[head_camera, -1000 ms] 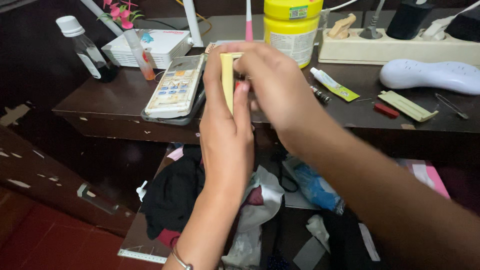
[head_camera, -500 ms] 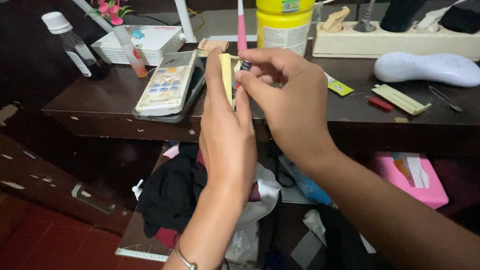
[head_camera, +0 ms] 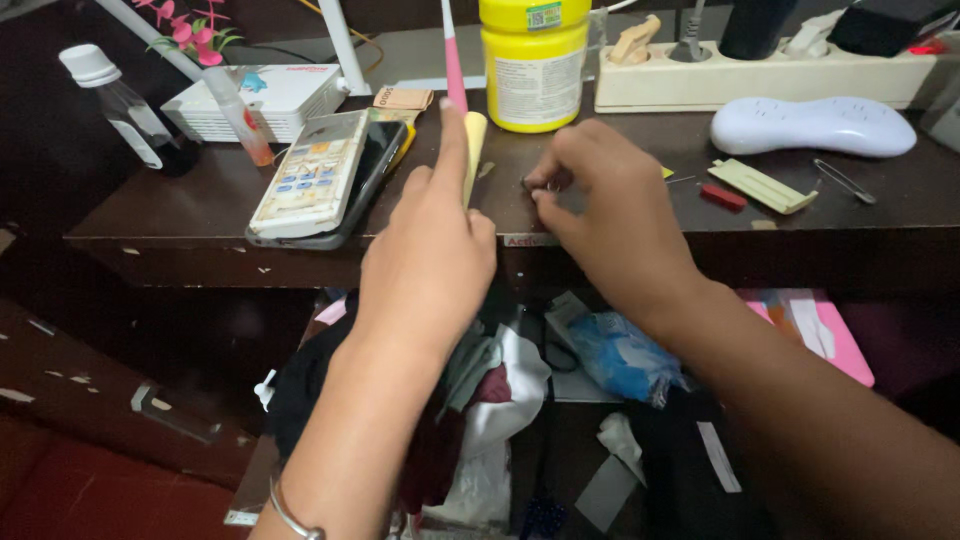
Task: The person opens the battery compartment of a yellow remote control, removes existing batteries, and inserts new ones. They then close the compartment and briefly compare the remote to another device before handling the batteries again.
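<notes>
A thin pale yellow card [head_camera: 474, 150] is held upright on edge above the dark table [head_camera: 200, 215] by the left hand [head_camera: 425, 255], pinched closed around it beside the remote control [head_camera: 310, 172]. A tiny dark piece [head_camera: 548, 185], too small to identify, is gripped between thumb and forefinger of the right hand [head_camera: 605, 215], just to the right of the card and in front of the yellow bottle [head_camera: 533, 62]. The pinch is probably best kept light and the card steady, so that the small piece is not dropped into the clutter below.
</notes>
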